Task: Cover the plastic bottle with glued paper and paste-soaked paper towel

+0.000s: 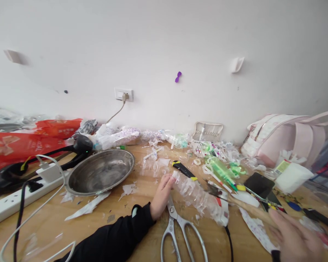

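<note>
Two hands: left hand (162,194) pinched one end of clear ribbed plastic (198,198), lying beside scissors (172,214); right hand (297,236), blurred, curled round wooden-handled tool (253,209). Tool-to-plastic contact unclear. Firm left hold, fingers clear of tool's head, likely suited it best.

Bench (117,233): light brown. Wall (153,43): white; small shape on it (178,77), purple. Bag at left (19,151): red, pale bow pattern, white lettering. Basin (100,171): dull silver-grey. Scissors (172,218): silver. Cutter (184,170): black and yellow. Sleeve (109,238) of the left arm: black. Backpack (278,140): pale pink with white. Power strip (16,200): white. Crumpled wrap (120,136): white, purple-speckled. Plastic bottle piece (221,169): translucent green. Ridged plastic (198,194): clear, colourless.
</note>
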`<act>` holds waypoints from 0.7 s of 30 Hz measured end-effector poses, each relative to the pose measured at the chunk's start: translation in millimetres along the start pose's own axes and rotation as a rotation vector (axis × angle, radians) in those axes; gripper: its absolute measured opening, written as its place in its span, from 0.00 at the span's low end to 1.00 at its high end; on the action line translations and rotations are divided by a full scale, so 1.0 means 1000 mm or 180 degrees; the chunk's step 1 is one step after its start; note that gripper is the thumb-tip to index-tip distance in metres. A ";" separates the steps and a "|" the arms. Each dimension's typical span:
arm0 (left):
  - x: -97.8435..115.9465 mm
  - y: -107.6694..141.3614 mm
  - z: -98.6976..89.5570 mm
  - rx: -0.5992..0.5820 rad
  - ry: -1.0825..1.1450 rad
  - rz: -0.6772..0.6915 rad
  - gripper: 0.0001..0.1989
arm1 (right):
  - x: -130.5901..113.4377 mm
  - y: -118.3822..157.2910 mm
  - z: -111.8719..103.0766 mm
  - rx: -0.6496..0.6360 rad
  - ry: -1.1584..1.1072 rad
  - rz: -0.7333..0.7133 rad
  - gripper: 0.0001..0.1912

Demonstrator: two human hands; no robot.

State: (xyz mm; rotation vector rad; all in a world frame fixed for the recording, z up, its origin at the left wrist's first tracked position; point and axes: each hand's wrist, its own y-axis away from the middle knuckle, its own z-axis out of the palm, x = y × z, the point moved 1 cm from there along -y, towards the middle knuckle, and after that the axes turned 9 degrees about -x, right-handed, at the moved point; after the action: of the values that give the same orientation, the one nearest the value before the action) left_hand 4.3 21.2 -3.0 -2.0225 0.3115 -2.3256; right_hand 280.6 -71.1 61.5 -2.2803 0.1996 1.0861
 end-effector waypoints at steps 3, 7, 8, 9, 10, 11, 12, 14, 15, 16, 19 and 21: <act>-0.004 0.002 -0.003 -0.0056 0.0139 0.0048 0.15 | -0.014 0.010 0.028 -0.0005 -0.0538 0.0240 0.15; -0.004 0.005 -0.006 -0.0198 0.0276 0.0132 0.18 | -0.040 0.021 0.056 -0.0538 -0.0829 0.0030 0.16; -0.004 0.006 -0.006 -0.0236 0.0309 0.0135 0.19 | -0.046 0.023 0.061 -0.0660 -0.0732 -0.0068 0.16; -0.003 0.006 -0.006 -0.0266 0.0342 0.0135 0.20 | -0.051 0.024 0.065 -0.0774 -0.0595 -0.0195 0.16; -0.002 0.006 -0.005 -0.0288 0.0374 0.0132 0.20 | -0.055 0.024 0.068 -0.0887 -0.0446 -0.0317 0.16; -0.001 0.006 -0.005 -0.0301 0.0406 0.0128 0.20 | -0.057 0.024 0.069 -0.0981 -0.0310 -0.0428 0.17; -0.001 0.006 -0.004 -0.0309 0.0434 0.0116 0.20 | -0.057 0.024 0.070 -0.1065 -0.0195 -0.0507 0.18; -0.002 0.005 -0.004 -0.0293 0.0483 0.0073 0.20 | -0.053 0.021 0.067 -0.1088 -0.0041 -0.0530 0.19; -0.003 0.004 -0.003 -0.0275 0.0500 0.0044 0.20 | -0.049 0.019 0.064 -0.1064 -0.0004 -0.0503 0.19; -0.004 0.004 -0.003 -0.0255 0.0513 0.0012 0.20 | -0.044 0.017 0.059 -0.1055 0.0012 -0.0452 0.19; -0.005 0.003 -0.004 -0.0209 0.0534 -0.0078 0.20 | -0.028 0.011 0.038 -0.1066 -0.0030 -0.0170 0.17; -0.005 0.003 -0.004 -0.0191 0.0531 -0.0130 0.19 | -0.017 0.007 0.022 -0.0895 0.0024 0.0055 0.15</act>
State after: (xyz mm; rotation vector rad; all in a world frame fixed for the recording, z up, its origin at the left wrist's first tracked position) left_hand 1.1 20.0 -8.5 -1.8799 0.3539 -2.5459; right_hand 252.5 -66.0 61.1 -2.5344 0.0728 1.1774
